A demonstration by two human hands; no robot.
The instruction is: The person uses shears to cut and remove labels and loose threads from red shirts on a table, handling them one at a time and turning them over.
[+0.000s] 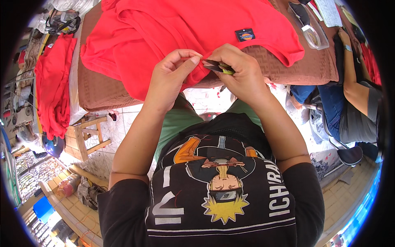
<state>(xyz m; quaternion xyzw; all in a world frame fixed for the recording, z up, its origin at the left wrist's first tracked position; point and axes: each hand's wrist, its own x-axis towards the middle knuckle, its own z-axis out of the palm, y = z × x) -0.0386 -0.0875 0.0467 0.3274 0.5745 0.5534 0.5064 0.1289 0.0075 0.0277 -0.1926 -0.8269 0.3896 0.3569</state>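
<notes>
A red garment (164,31) lies spread and folded over the brown-covered table, with a dark label (245,35) near its curved edge. My left hand (170,76) is closed, thumb and forefinger pinching at a raised edge of the garment. Whether a loose thread is also between those fingertips is too small to tell. In my right hand (242,72) is a pair of small thread snips (220,66), dark blades toward the left fingertips, fingers wrapped round them. Part of the snips is hidden in the palm. Both hands are close together at the table's near edge.
The brown patterned cloth (96,88) covers the table. More red garments (55,86) hang at the left above a wooden stool (84,138). A clear plastic container (316,37) and papers (329,12) lie at the far right. Another person's arm (356,82) reaches in there.
</notes>
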